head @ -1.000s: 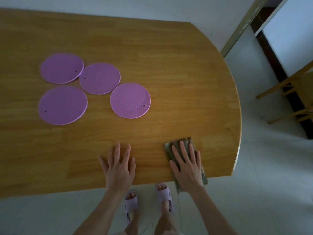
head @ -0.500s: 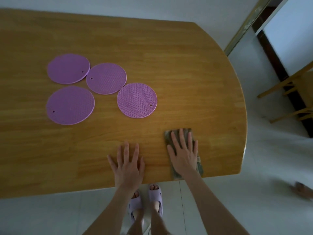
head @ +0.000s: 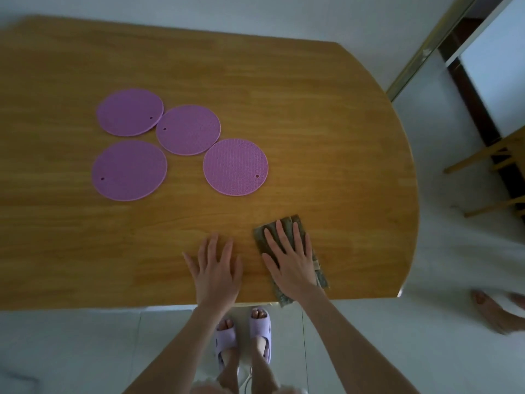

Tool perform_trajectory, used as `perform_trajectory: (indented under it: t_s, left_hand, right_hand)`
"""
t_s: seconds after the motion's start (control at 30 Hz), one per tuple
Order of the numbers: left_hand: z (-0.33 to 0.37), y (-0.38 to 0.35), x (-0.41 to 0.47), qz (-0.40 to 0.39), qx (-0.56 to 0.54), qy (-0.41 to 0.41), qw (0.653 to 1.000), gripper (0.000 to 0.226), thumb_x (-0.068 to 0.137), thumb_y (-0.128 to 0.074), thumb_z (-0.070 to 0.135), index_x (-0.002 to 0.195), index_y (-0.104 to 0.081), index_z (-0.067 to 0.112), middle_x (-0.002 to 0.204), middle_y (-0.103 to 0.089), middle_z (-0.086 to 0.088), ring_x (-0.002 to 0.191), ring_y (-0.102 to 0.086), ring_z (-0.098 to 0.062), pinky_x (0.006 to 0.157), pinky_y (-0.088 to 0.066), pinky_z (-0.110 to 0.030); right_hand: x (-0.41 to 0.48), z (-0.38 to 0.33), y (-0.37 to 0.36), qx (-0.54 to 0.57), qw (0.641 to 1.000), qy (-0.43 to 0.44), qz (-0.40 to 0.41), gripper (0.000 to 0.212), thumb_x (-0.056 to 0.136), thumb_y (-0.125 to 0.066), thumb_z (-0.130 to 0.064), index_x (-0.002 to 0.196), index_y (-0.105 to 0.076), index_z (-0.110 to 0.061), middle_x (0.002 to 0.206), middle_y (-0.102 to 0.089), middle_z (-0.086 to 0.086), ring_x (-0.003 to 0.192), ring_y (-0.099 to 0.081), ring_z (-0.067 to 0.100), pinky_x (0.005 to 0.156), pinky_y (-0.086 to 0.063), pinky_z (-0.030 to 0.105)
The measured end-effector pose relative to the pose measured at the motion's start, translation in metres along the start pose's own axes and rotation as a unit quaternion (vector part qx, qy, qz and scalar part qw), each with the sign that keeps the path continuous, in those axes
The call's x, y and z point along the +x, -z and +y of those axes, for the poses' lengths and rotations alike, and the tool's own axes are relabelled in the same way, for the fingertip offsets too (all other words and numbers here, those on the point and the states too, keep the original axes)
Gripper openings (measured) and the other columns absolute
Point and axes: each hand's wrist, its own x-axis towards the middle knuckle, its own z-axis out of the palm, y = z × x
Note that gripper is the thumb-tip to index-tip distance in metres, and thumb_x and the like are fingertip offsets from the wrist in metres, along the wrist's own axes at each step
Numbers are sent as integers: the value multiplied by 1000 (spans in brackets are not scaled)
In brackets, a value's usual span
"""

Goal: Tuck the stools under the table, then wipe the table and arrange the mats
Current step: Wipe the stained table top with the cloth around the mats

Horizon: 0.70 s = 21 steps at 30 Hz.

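Several round purple mats lie in a loose cluster on the wooden table (head: 326, 132); the nearest mat (head: 235, 166) is just beyond my hands, the farthest mat (head: 129, 112) at the back left. My right hand (head: 291, 258) lies flat, fingers spread, pressing a greenish-grey cloth (head: 319, 273) onto the table near its front edge. The cloth's near end hangs slightly over the edge. My left hand (head: 216, 270) rests flat on the bare wood beside it, fingers apart, holding nothing. No stool under the table is visible.
The table's rounded right edge (head: 413, 194) borders pale floor. A wooden stool or chair frame (head: 500, 172) stands off to the right by a dark doorway. Another person's bare foot (head: 494, 314) is on the floor at the lower right. My slippered feet (head: 244, 334) stand at the table's front edge.
My right hand has slid the cloth forward, away from the front edge. The view has shifted so the mats and hands sit further right; a bare foot has come into view.
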Motion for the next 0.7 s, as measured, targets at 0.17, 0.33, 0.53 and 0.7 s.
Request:
perform_trajectory:
  t_s: [0.17, 0.33, 0.53, 0.7]
  left_hand:
    - [32, 3, 17, -3, -36, -43, 998, 46, 91, -38, 46, 112, -65, 16, 124, -58, -16, 120, -52, -37, 102, -21, -70]
    - [52, 6, 39, -10, -22, -36, 999, 41, 94, -50, 44, 124, -60, 17, 139, -45, -12, 135, -34, -32, 112, 2, -58]
    - [56, 11, 51, -9, -13, -32, 999, 27, 92, -57, 38, 112, -66, 22, 137, -43, -4, 137, -25, -25, 114, 9, -52]
    - [56, 12, 58, 8, -54, -29, 998, 13, 90, -61, 33, 92, -67, 22, 122, -53, 1, 130, -35, -23, 114, 7, -55]
  right_hand:
    - [4, 22, 14, 84, 995, -26, 47, 56, 99, -18, -52, 150, -5, -35, 155, 7, -15, 145, 11, 15, 116, 9, 36]
    - [25, 50, 38, 86, 995, -12, 42, 55, 99, -46, -39, 149, -27, -28, 157, -24, -7, 147, -10, 20, 117, -3, 39]
    - [42, 53, 56, 83, 996, 11, 40, 54, 88, -63, -38, 138, -49, -23, 138, -49, -6, 132, -33, 19, 111, -16, 33]
    - [49, 53, 66, 135, 990, -30, 14, 32, 85, -68, -36, 112, -65, -19, 123, -58, -5, 122, -38, 18, 102, -25, 32]
